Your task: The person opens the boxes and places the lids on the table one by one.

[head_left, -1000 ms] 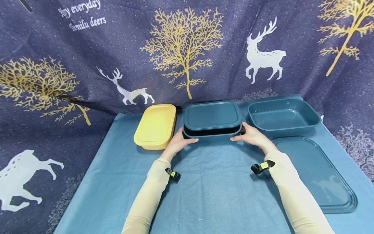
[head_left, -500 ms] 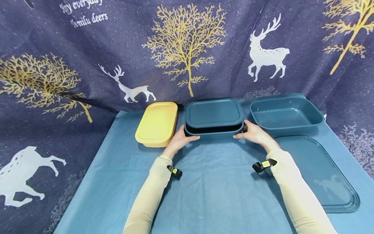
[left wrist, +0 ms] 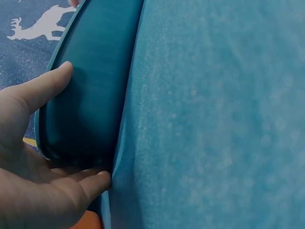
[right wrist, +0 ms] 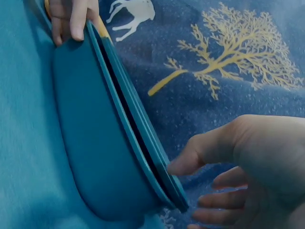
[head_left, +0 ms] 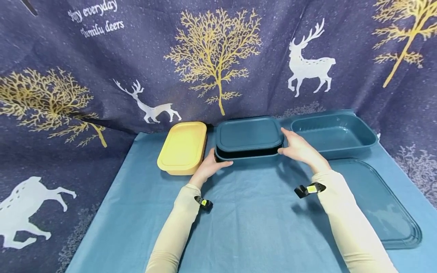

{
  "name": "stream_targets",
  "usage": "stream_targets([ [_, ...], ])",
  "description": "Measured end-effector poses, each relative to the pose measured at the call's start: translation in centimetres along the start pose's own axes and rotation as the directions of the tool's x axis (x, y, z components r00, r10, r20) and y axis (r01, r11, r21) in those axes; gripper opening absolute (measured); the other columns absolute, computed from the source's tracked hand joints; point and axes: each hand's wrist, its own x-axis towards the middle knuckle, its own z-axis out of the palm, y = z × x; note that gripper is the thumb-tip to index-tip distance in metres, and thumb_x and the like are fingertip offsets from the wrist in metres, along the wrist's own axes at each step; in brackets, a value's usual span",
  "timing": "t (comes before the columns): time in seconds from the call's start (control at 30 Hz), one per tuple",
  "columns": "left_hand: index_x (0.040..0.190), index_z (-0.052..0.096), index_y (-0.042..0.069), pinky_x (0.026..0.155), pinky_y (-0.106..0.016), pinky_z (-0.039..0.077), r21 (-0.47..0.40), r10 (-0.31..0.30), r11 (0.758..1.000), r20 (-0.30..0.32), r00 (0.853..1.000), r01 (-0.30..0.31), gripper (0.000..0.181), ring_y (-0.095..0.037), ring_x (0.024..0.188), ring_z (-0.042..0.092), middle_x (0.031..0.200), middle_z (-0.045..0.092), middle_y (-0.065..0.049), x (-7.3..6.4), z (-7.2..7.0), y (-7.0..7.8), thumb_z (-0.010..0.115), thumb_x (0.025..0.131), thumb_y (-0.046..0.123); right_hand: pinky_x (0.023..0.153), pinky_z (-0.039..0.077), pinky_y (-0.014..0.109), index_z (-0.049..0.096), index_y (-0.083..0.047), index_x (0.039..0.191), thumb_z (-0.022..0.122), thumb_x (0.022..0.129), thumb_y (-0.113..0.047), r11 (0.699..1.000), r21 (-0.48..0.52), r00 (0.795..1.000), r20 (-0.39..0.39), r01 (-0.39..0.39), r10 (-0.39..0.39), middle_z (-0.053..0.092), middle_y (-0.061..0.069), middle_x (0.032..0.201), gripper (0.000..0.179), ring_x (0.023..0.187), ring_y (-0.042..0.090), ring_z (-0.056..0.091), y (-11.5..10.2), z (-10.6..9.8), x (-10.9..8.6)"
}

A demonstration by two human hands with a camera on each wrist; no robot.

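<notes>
A dark teal rectangular food container (head_left: 254, 162) stands at the back middle of the table. Its matching lid (head_left: 249, 133) lies loosely on top, pushed toward the back, so a dark gap shows along the front rim. My left hand (head_left: 209, 167) grips the container's left end, thumb on the front wall and fingers round the corner; the left wrist view shows this thumb against the wall (left wrist: 95, 105). At the right end, my right hand (head_left: 300, 148) is raised with spread fingers. In the right wrist view its thumb is by the lid's edge (right wrist: 178, 198); whether it touches cannot be told.
Left of the container stands a yellow lidded food box (head_left: 182, 146). To the right is a larger uncovered teal container (head_left: 336, 138), with a large teal lid (head_left: 372, 201) flat in front of it. A printed dark blue cloth (head_left: 218, 57) hangs close behind.
My right hand has let go of the container's right end and moved up a little to the level of the lid. My left hand keeps its grip.
</notes>
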Motion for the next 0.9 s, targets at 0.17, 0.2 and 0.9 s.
stream_targets([
  [0.17, 0.162, 0.012, 0.010, 0.115, -0.049, 0.032, -0.001, 0.001, 1.000, 0.004, 1.000, -0.001, 0.109, -0.027, 0.149, 0.026, 0.164, 0.024, -0.011, 0.0, 0.0, -0.2, 0.082, 0.085, 0.043, 0.113, 0.023, 0.065, 0.019, -0.001, 0.160, 0.069, 0.096, -0.023, 0.997, -0.006, 0.996, -0.042, 0.077, -0.077, 0.021, 0.030, 0.161, 0.085, 0.147, 0.048, 0.020, -0.8, 0.6, 1.0],
  [0.2, 0.162, 0.012, 0.010, 0.114, -0.049, 0.033, -0.003, 0.001, 1.000, 0.006, 1.000, -0.001, 0.109, -0.027, 0.149, 0.027, 0.164, 0.024, -0.011, 0.0, 0.0, -0.3, 0.082, 0.085, 0.043, 0.112, 0.024, 0.065, 0.021, -0.002, 0.160, 0.071, 0.095, -0.024, 0.995, -0.014, 0.994, -0.049, 0.097, -0.097, 0.023, 0.029, 0.160, 0.084, 0.146, 0.048, 0.022, -0.8, 0.8, 1.2],
  [0.9, 0.162, 0.010, 0.013, 0.112, -0.049, 0.036, -0.022, -0.013, 1.000, 0.021, 1.000, 0.013, 0.112, -0.028, 0.147, 0.030, 0.163, 0.026, -0.010, 0.3, -0.4, -0.4, 0.082, 0.083, 0.046, 0.112, 0.025, 0.065, 0.042, -0.003, 0.152, 0.079, 0.089, -0.019, 0.951, -0.255, 0.980, -0.046, 0.177, -0.195, 0.036, 0.025, 0.154, 0.075, 0.141, 0.048, 0.031, -1.3, 3.8, 4.9],
])
